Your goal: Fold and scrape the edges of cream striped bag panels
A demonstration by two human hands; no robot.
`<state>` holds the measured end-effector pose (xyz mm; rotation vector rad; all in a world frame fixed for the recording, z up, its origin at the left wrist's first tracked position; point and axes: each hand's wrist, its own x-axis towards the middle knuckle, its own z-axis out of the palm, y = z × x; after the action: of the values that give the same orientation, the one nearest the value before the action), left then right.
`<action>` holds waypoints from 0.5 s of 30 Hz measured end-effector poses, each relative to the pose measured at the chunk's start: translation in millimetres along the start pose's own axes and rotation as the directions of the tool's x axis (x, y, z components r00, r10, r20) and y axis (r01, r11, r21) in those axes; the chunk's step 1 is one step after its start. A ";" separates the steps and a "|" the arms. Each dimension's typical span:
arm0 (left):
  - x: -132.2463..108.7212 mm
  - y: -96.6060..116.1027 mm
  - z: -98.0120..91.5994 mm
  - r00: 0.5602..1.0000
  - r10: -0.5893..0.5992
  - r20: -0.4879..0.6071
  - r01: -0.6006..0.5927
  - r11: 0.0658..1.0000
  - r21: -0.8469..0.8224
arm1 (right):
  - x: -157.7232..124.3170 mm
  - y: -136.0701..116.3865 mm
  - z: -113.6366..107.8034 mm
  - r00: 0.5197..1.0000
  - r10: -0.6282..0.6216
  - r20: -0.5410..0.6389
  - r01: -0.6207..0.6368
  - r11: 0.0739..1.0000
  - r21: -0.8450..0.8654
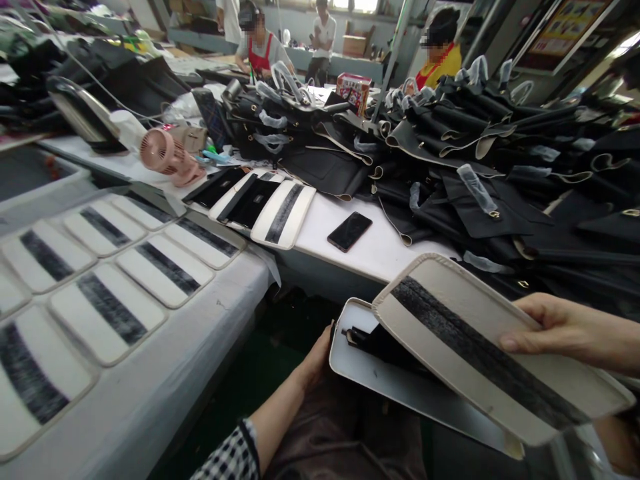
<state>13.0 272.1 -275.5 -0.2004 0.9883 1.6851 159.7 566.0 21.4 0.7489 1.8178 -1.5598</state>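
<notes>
My right hand (555, 333) grips a cream panel (465, 307) with rounded corners and a black strip along its middle, thumb on top and fingers underneath. This panel is tilted over a second, pale-faced panel (385, 373) with a light rim, above my lap. My left hand (317, 353) is closed around the left edge of that lower panel; its fingertips are mostly hidden. Between the two panels lies a black piece with a small strap end (357, 335), largely covered by the upper panel.
Similar cream panels (165, 273) lie in rows on the covered table at left. On the white table are a phone (349, 231), black-pocketed panels (247, 203), a pink fan (163, 153), a kettle (85, 113) and piled black bags (450, 167). Several people work behind.
</notes>
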 end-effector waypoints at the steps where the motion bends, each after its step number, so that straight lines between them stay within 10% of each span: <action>1: 1.2 -0.7 -1.0 1.000 0.005 0.000 -0.005 1.000 0.001 | -0.3 -0.6 -0.1 1.000 0.004 0.001 -0.004 1.000 -0.012; 15: 6.9 -3.7 -6.4 0.998 0.052 -0.031 -0.052 0.999 -0.004 | -0.2 11.7 -6.6 0.992 0.052 -0.113 -0.074 0.977 -0.201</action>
<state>11.5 272.8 -285.5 -0.2063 1.0198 1.7366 168.1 574.2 14.8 0.7970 1.9772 -1.2898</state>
